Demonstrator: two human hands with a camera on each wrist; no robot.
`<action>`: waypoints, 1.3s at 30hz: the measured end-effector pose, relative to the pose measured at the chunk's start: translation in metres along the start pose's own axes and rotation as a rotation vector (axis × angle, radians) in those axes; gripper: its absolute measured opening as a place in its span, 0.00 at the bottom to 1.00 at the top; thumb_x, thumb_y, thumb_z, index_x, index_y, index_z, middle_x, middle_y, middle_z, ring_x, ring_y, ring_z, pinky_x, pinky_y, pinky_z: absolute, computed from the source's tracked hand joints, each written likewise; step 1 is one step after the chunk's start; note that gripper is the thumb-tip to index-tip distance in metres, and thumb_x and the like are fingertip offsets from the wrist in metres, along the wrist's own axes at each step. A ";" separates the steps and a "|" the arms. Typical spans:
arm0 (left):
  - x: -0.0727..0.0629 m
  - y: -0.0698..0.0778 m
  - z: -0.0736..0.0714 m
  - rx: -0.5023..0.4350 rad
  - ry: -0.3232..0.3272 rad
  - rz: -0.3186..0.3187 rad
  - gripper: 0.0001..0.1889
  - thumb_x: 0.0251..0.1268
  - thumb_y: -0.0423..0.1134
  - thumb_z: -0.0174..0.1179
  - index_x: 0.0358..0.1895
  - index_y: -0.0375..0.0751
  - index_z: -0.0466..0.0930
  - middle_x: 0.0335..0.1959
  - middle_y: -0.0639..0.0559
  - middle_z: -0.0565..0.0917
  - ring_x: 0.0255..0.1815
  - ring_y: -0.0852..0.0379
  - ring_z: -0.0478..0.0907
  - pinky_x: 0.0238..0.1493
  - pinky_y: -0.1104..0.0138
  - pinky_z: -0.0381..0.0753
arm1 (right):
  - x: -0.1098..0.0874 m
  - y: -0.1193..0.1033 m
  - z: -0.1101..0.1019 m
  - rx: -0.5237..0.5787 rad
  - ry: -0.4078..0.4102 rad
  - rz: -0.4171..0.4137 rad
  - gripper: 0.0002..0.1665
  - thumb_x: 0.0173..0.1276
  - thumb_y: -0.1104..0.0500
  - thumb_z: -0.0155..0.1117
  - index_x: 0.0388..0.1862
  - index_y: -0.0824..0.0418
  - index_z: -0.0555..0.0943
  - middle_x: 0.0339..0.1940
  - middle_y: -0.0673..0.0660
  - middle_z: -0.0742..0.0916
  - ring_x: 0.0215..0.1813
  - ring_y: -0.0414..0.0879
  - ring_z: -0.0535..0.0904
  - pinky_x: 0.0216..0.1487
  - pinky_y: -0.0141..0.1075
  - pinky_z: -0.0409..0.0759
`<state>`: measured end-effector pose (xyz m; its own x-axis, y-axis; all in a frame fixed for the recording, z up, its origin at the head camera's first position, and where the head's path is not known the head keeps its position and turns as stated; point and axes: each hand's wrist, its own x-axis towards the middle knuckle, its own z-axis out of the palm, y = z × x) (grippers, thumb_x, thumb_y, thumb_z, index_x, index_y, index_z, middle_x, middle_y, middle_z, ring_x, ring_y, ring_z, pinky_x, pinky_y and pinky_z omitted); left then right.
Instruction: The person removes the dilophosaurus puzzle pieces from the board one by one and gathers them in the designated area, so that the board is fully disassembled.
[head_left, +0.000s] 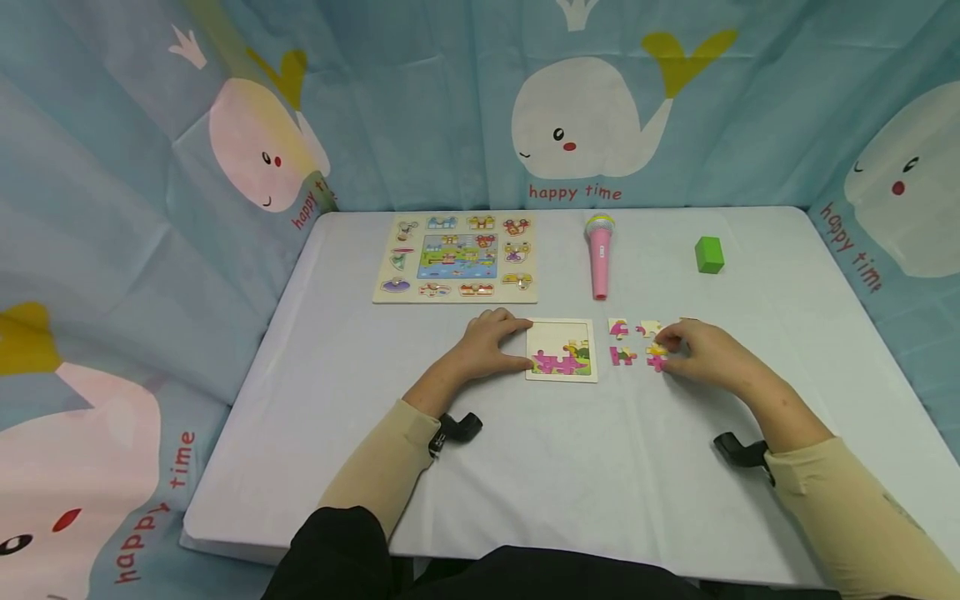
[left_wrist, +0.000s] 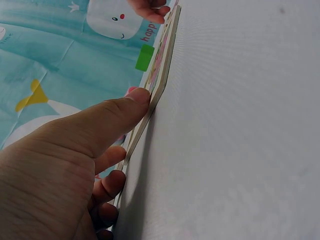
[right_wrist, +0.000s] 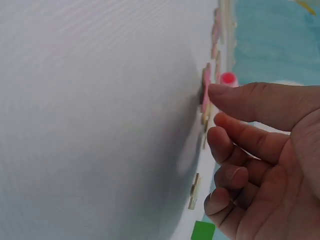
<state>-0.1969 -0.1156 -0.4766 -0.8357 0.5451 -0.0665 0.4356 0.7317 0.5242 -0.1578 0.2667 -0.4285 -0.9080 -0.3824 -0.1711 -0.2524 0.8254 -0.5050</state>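
Observation:
A small square jigsaw board [head_left: 561,381] lies on the white table, its lower part filled with pink, green and yellow pieces. My left hand [head_left: 489,344] holds it at the left edge, thumb near the lower corner and index finger near the upper one. In the left wrist view the thumb [left_wrist: 138,96] rests on the rim. To the right of the board, my right hand [head_left: 701,354] has thumb and index finger around a pink-and-yellow puzzle piece [head_left: 656,363]. The right wrist view shows the thumb tip against this pink piece [right_wrist: 206,87].
Other loose pieces lie nearby: a pink one [head_left: 618,328], a pale one [head_left: 647,329] and a pink-green one [head_left: 622,356]. Farther back are a wooden peg puzzle [head_left: 455,293], a pink toy microphone [head_left: 600,258] and a green block [head_left: 709,255]. A whale-print curtain [head_left: 435,125] surrounds the table.

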 end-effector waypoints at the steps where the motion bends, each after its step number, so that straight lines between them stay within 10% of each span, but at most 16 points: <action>1: 0.000 0.000 0.000 0.002 0.001 0.000 0.39 0.59 0.60 0.73 0.73 0.52 0.74 0.56 0.53 0.75 0.55 0.56 0.68 0.57 0.58 0.65 | 0.000 -0.001 0.000 0.009 0.004 0.007 0.24 0.63 0.62 0.74 0.55 0.72 0.81 0.42 0.60 0.83 0.46 0.56 0.76 0.50 0.53 0.75; 24: -0.001 0.002 -0.001 0.004 -0.011 -0.005 0.39 0.60 0.59 0.72 0.74 0.51 0.73 0.56 0.53 0.75 0.54 0.56 0.68 0.56 0.58 0.65 | 0.017 -0.045 0.013 0.083 0.093 -0.119 0.20 0.66 0.62 0.72 0.57 0.65 0.83 0.43 0.58 0.83 0.41 0.51 0.73 0.42 0.44 0.73; 39: 0.001 -0.004 0.004 -0.017 0.031 0.016 0.40 0.57 0.60 0.74 0.72 0.52 0.75 0.55 0.54 0.75 0.54 0.56 0.67 0.56 0.57 0.65 | 0.047 -0.070 0.038 0.015 0.002 -0.176 0.22 0.64 0.60 0.74 0.54 0.70 0.85 0.39 0.56 0.83 0.36 0.47 0.75 0.40 0.41 0.74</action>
<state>-0.1978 -0.1163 -0.4821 -0.8386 0.5438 -0.0320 0.4437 0.7160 0.5390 -0.1700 0.1747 -0.4334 -0.8512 -0.5192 -0.0771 -0.4021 0.7394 -0.5400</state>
